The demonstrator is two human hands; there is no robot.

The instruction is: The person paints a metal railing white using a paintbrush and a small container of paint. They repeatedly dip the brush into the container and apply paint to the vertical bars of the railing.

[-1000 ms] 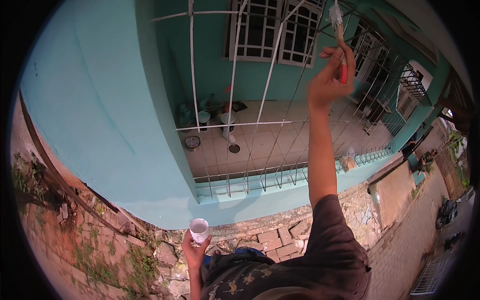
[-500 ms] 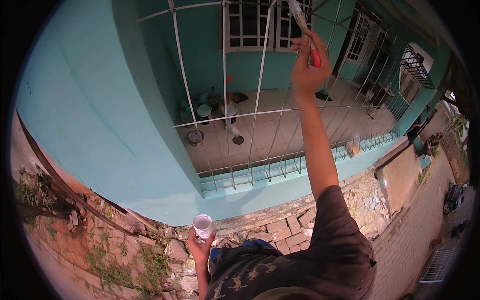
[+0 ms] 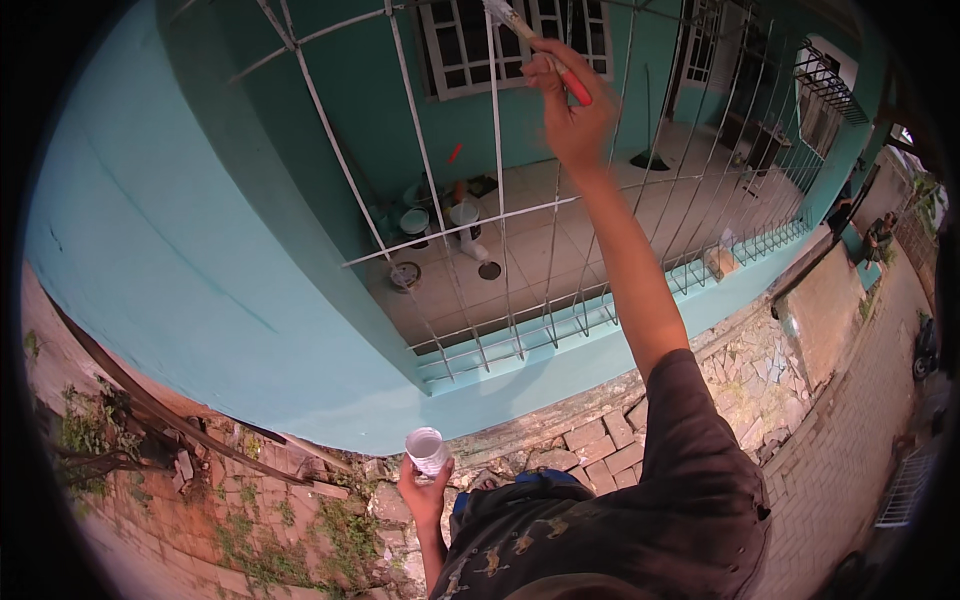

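Observation:
My right hand (image 3: 577, 112) is raised at arm's length, its fingers closed round a paintbrush (image 3: 522, 28) with a red-ended handle. White paint coats the bristles, which meet a vertical bar of the metal window grille (image 3: 497, 130) near the top of the view. Low down, my left hand (image 3: 426, 494) grips a white plastic cup (image 3: 428, 452) held upright in front of the turquoise wall. Pale residue lines the cup; how much paint is inside I cannot tell. Several grille bars look white, while others farther right look greyer.
Behind the grille is a tiled porch (image 3: 540, 230) with paint buckets (image 3: 414, 222), a round tin (image 3: 404, 276) and a broom (image 3: 648, 158). A turquoise pillar (image 3: 200, 260) stands at the left. Broken paving (image 3: 600, 445) lies below. Another person (image 3: 880, 238) sits far right.
My right hand and the brush have shifted left, from the gap between bars onto a bar. The view has turned slightly, and the cup appears a little farther right.

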